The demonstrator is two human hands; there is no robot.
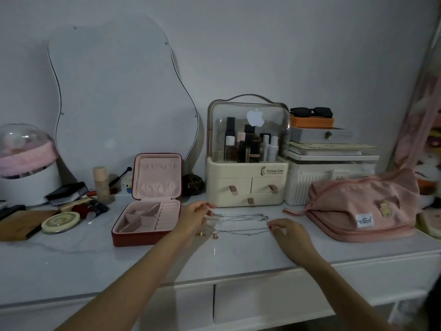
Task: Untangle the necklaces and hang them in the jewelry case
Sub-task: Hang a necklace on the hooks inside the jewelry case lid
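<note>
Head view: left hand (196, 217) and right hand (287, 231) pinch opposite chain ends, stretching necklaces (241, 223) between them to separate

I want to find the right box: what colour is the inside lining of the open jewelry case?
Pale pink lining, with a dark red outer shell; seen in the head view.

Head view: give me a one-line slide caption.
Both hands, left and right, pinch silver necklaces laid out on the white vanity beside the open jewelry case.
</note>
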